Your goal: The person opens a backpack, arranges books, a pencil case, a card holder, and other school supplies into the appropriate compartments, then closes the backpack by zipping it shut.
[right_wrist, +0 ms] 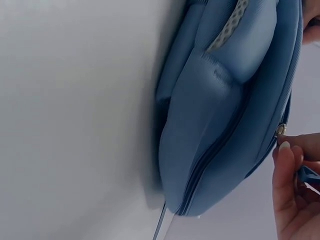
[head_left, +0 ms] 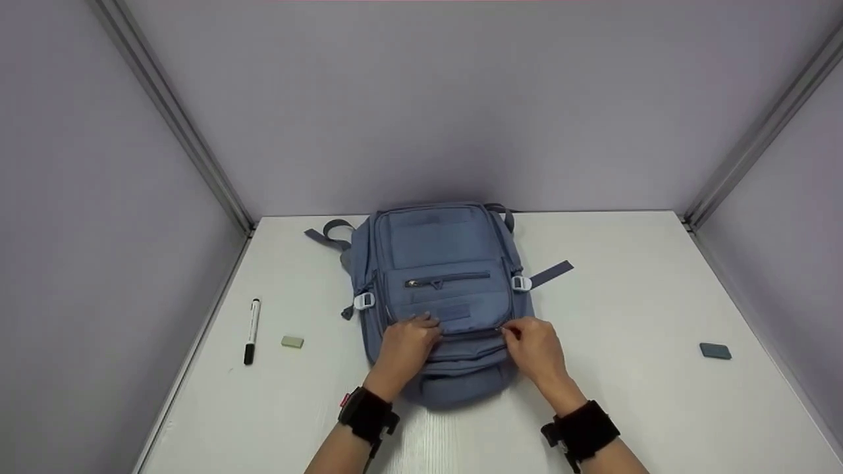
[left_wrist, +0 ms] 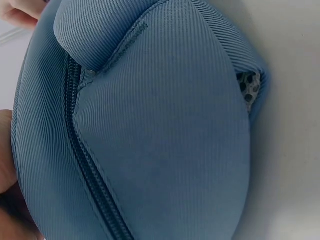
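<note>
A blue-grey backpack [head_left: 435,237] lies front up on a white table, its lower end toward me. My right hand [head_left: 537,345] pinches a zipper pull at the right end of the lower front zipper. The metal zipper slider [right_wrist: 281,130] shows right at the fingertips in the right wrist view. At the zipper's other side, my left hand [head_left: 409,345] grips the backpack's fabric with curled fingers. Only part of the left hand [left_wrist: 6,150] shows at the edge of the left wrist view; the bulging blue fabric hides the rest.
Left of the backpack lie a white marker [head_left: 254,326] with a black cap and a small pale green block [head_left: 292,342]. A dark teal block [head_left: 715,351] is far right. Loose straps [head_left: 552,274] stick out at the sides. Grey panels [head_left: 421,105] stand behind and beside the table.
</note>
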### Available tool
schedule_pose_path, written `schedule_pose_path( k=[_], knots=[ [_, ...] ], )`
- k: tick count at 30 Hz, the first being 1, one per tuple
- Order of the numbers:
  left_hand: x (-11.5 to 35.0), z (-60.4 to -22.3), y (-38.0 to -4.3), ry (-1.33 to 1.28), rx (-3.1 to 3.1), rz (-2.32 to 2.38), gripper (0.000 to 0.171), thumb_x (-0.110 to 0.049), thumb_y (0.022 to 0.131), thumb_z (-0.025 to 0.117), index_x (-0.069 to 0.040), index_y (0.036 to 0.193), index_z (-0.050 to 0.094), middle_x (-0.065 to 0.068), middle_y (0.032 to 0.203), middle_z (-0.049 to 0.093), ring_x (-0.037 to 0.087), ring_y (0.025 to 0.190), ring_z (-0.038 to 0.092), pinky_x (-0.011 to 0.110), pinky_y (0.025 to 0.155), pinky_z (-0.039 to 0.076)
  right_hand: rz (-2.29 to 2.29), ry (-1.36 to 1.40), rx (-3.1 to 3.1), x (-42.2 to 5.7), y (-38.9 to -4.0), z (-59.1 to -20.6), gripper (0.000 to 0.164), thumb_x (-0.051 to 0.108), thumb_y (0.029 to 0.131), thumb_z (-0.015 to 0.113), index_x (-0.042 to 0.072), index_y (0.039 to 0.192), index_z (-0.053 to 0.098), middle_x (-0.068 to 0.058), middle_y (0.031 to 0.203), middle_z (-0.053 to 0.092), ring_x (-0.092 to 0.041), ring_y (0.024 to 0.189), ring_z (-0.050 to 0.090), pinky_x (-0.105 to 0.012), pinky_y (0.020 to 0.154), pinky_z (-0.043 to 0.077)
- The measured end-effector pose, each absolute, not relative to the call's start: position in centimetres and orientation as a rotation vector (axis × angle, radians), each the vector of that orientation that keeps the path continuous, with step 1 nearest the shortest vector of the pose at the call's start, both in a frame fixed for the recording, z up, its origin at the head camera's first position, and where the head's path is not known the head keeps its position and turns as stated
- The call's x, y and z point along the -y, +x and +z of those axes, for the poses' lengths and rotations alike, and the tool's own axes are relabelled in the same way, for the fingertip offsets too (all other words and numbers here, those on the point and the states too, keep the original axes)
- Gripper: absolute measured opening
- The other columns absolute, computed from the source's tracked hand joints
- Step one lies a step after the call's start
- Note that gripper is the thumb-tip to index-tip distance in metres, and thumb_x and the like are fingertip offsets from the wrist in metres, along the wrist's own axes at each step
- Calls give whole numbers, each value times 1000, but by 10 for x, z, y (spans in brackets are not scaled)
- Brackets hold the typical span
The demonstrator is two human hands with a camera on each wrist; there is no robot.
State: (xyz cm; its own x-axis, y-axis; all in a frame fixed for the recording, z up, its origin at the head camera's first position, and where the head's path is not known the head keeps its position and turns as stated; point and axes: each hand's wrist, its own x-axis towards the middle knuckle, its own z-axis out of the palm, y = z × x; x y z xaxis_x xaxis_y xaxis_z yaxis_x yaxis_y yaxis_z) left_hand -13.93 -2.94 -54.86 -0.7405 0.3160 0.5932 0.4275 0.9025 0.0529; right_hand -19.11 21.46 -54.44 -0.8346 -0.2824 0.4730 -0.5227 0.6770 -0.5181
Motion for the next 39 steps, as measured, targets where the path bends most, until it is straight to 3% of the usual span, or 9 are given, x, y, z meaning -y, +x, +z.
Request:
schedule_pose_path(
  k=[16, 21, 25, 32, 39],
  knots=[
    [31, -540, -136, -603, 2507, -333, 6, -10, 87, 73, -12, 89, 78, 6, 101, 74, 28, 97, 70, 47, 78, 56, 762, 550, 2582, -230, -233, -542, 5, 1, 76, 76, 0, 72, 73, -11, 67, 65, -32, 59, 64, -47, 53, 50],
    [33, -539, -135, -620, 2523, -439, 9, -5, 85, 73, -9, 91, 78, 10, 102, 73, 31, 101, 69, 48, 86, 52, 720, 554, 2606, -228, -245, -538, 10, 2, 76, 74, 1, 67, 70, -13, 64, 63, -34, 56, 62, -49, 50, 47],
    [33, -537, -133, -645, 2556, -485, 10, 2, 84, 72, -4, 89, 77, 10, 100, 73, 32, 104, 67, 49, 91, 50, 685, 562, 2632, -226, -256, -536, 6, 2, 77, 73, -1, 72, 72, -16, 67, 65, -34, 57, 63, -50, 50, 48],
    [33, -534, -133, -696, 2599, -480, 14, 9, 82, 69, -3, 82, 76, 9, 100, 73, 33, 106, 66, 51, 91, 49, 643, 589, 2670, -222, -276, -530, 6, -2, 77, 69, 0, 71, 72, -17, 68, 67, -36, 58, 63, -52, 50, 48],
    [36, -530, -131, -732, 2611, -581, 14, 11, 82, 67, 0, 82, 76, 12, 98, 73, 30, 104, 67, 46, 93, 49, 621, 592, 2706, -216, -290, -527, 7, 1, 79, 70, 0, 73, 73, -18, 72, 68, -37, 62, 65, -52, 53, 50]
  ],
)
